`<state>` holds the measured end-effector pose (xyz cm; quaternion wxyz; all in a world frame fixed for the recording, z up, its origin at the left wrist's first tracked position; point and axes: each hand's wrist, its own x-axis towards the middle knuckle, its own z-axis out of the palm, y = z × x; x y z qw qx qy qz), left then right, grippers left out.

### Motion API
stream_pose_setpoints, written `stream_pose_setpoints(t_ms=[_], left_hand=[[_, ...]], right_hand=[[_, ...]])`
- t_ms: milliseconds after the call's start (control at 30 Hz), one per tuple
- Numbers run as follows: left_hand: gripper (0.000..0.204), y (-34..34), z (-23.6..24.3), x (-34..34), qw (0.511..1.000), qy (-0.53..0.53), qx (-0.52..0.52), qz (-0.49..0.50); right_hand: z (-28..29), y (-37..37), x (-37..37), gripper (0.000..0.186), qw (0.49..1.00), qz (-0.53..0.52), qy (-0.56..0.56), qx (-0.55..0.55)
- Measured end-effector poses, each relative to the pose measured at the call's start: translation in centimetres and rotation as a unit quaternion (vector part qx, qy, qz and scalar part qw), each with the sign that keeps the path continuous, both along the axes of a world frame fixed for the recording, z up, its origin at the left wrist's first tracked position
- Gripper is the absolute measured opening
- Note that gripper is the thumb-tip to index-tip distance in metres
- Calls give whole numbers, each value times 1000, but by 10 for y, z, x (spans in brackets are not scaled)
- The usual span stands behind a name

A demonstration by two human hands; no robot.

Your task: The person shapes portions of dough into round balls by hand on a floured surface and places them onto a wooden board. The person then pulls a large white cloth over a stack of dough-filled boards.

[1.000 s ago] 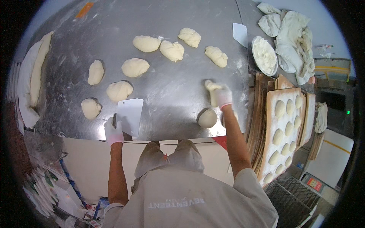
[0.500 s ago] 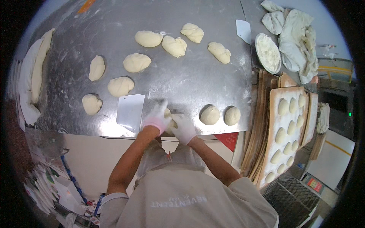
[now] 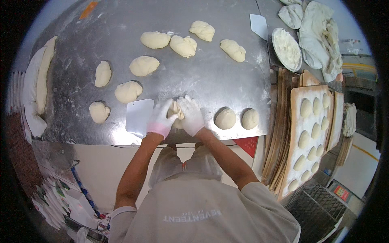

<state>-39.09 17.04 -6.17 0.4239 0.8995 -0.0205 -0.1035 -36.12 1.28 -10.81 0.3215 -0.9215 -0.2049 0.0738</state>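
Together, the white-gloved left hand [image 3: 160,118] and right hand [image 3: 191,116] curl half-closed around a soft, creased dough lump [image 3: 175,111] by the near edge of the smooth metal table [image 3: 214,81], partly hiding it. A second ago they were well apart. A flat white scraper [image 3: 139,116] lies just left; two rounded dough balls [image 3: 225,118] sit right, lumpier pieces [image 3: 144,65] farther off.

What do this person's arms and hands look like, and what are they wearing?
The left hand and right hand wear white gloves turning pink toward the wrist, most strongly on the left. The forearms are bare below the loose, greyish-beige short sleeves.
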Motion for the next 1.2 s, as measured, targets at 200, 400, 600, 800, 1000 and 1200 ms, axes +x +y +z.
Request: stream_pose_setpoints(t_ms=[200, 400, 600, 800, 1000, 1200], left_hand=[[66, -1, 4, -9, 972, 233, 13, -32], [28, -5, -13, 22, 980, 193, 35, 44], [37, 0, -17, 25, 998, 6, 56, 8], [27, -8, -17, 15, 996, 75, -10, 51], [23, -14, -19, 11, 990, 45, -14, 134], [25, -13, -14, 22, 998, -22, 47, 24]], right_hand=[[16, -13, -22, 55, 981, 117, 132, 80], [12, -6, 11, 59, 999, 48, 26, -4], [-7, -2, 32, 60, 999, 38, -9, 15], [-4, -9, 33, 56, 996, 75, 31, 42], [11, -3, 27, 50, 990, 6, -125, 65], [8, 9, 34, 60, 977, 31, 117, 175]])
